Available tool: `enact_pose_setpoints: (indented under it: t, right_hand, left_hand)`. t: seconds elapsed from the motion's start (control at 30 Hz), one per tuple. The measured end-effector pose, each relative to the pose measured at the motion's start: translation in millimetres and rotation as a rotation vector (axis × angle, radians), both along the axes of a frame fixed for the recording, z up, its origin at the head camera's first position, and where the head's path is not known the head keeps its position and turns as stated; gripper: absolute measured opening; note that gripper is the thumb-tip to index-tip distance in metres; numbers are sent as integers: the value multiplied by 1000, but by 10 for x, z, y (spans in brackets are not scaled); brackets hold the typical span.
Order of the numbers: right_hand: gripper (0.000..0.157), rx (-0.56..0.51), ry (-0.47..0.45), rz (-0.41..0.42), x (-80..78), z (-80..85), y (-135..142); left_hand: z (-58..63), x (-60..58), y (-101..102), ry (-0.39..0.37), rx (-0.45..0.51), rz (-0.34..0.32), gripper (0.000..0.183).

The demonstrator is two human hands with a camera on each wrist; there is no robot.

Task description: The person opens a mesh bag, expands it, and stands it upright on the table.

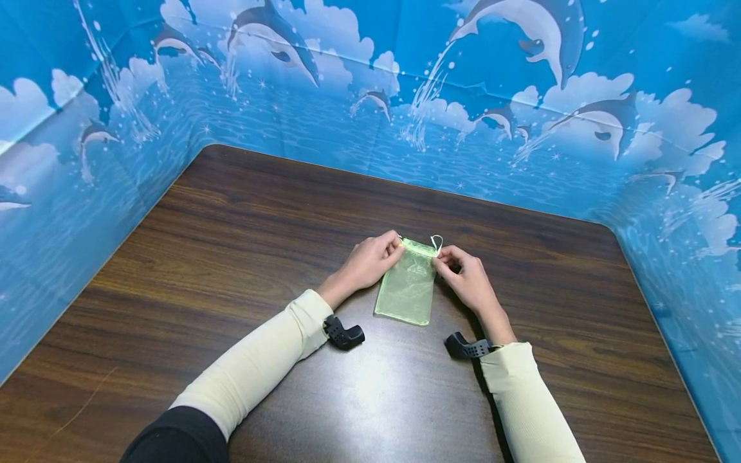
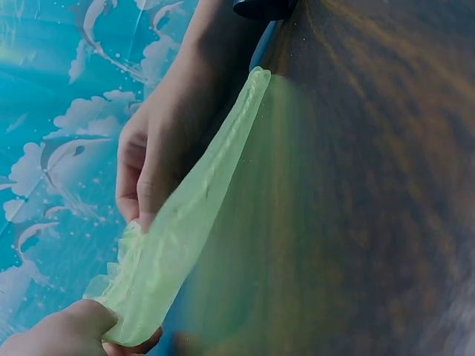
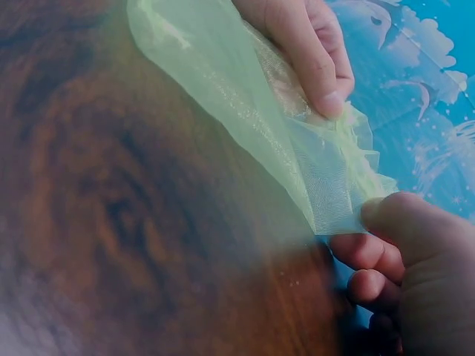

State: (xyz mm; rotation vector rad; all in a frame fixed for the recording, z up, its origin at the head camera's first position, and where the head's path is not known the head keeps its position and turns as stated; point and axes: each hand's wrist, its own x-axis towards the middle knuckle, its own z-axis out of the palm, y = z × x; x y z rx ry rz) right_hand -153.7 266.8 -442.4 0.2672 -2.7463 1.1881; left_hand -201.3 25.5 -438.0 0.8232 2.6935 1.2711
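Note:
A sheer light-green drawstring pouch (image 1: 407, 287) lies near the middle of the table, its gathered mouth toward the far side. My left hand (image 1: 372, 259) pinches the pouch's upper left corner between thumb and fingers. At the upper right corner, my right hand (image 1: 467, 275) pinches the edge beside a loop of pale drawstring (image 1: 437, 242). Both wrist views show the thin fabric stretched between the two hands, with the ruffled mouth (image 3: 356, 144) at the hands' end. Nothing can be made out inside the see-through pouch.
The dark wood-grain table (image 1: 260, 212) reaches back to a blue dolphin-print cloth (image 1: 324, 128) that hangs along its far, left and right edges. Black camera mounts are strapped at the left wrist (image 1: 344, 333) and right wrist (image 1: 467, 347).

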Motion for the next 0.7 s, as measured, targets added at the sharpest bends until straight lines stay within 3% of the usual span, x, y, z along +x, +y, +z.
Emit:
enact_pose_setpoints:
  t: [0.43, 0.7]
  right_hand:
    - [12, 9, 66, -14, 9, 0, 4]
    - [16, -23, 50, -58, 11, 12, 5]
  left_hand:
    - [-11, 0, 8, 26, 9, 11, 18]
    - [-4, 3, 24, 71, 27, 28, 16]
